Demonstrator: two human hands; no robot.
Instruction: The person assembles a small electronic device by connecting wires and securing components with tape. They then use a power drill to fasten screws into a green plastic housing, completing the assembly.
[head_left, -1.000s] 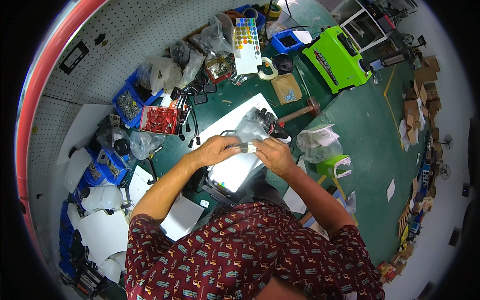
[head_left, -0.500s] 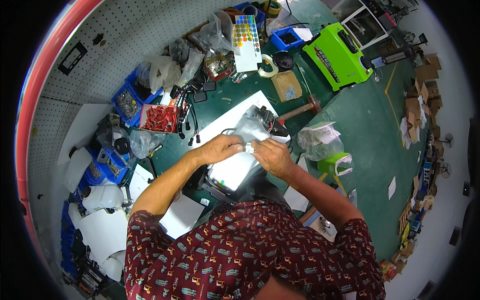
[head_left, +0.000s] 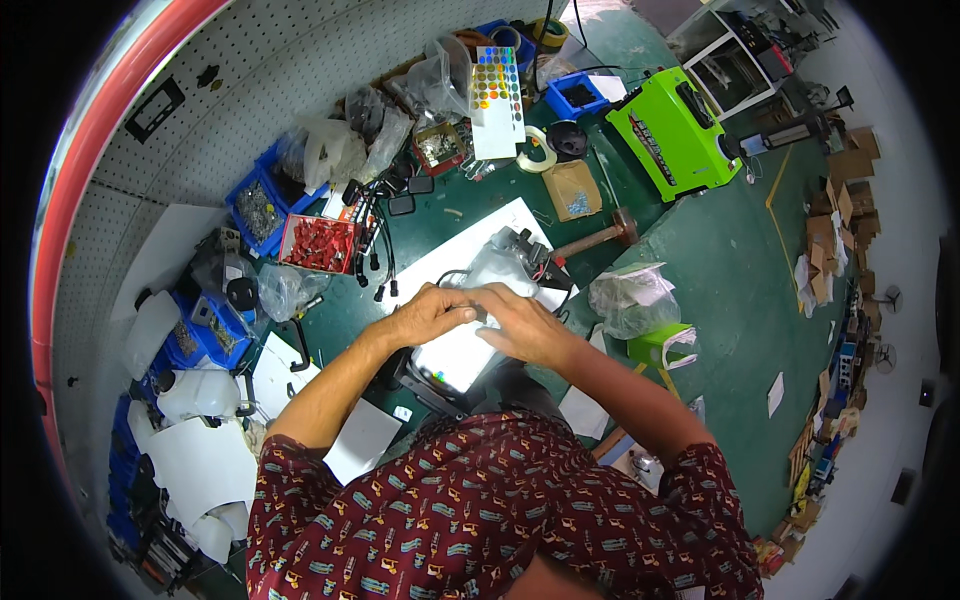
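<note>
My left hand point(head_left: 432, 312) and my right hand point(head_left: 525, 325) meet above a device with a bright white panel point(head_left: 455, 352) and a dark base. The left fingers are curled and closed, the thumb pointing right. My right fingers reach across the left fingertips, bent inward. Whatever sits between the fingertips is hidden. Just beyond the hands is a cloudy, translucent part point(head_left: 497, 270), touching or nearly touching the right fingers. Dark fittings with wires point(head_left: 530, 252) lie at its far side. White sheet material point(head_left: 515, 218) lies beneath these parts on the green table.
A hammer point(head_left: 600, 236) lies to the right, near a small cardboard box point(head_left: 572, 190) and a clear bag point(head_left: 630, 298). Black cables point(head_left: 375, 235) and a box of red parts point(head_left: 318, 242) are at left. A green machine point(head_left: 672, 135) stands at the far right.
The small white piece seen between my fingertips is now covered. My right hand has shifted left over the left fingertips, and both hands sit slightly nearer to me.
</note>
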